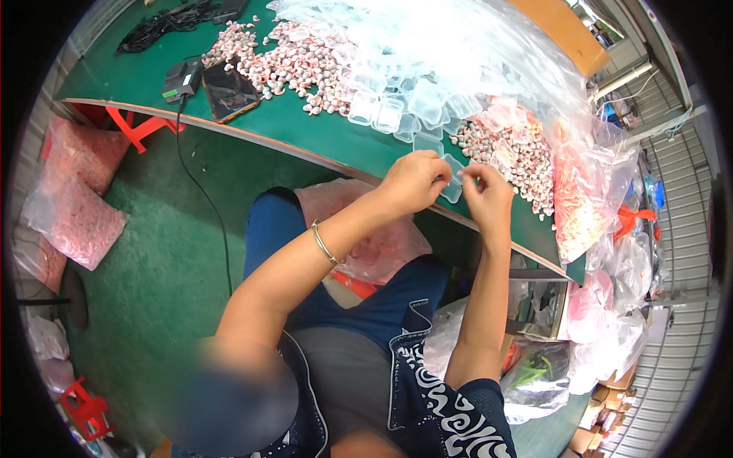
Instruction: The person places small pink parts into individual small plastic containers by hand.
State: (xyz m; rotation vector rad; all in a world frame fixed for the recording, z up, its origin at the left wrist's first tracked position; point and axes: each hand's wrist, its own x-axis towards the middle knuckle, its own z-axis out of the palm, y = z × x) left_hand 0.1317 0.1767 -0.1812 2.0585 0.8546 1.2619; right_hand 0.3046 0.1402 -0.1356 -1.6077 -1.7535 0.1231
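Green worktable, green floor, both hands pinching a clear pouch

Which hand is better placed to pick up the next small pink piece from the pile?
Probably the right hand: it is closest to the pink pieces at the table edge, while the left hand pinches the small clear bag.

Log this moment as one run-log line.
left hand: pinching small clear bag | right hand: pinching same bag | nearby: pile of small pink-and-grey pieces, empty clear bags | surface: green table
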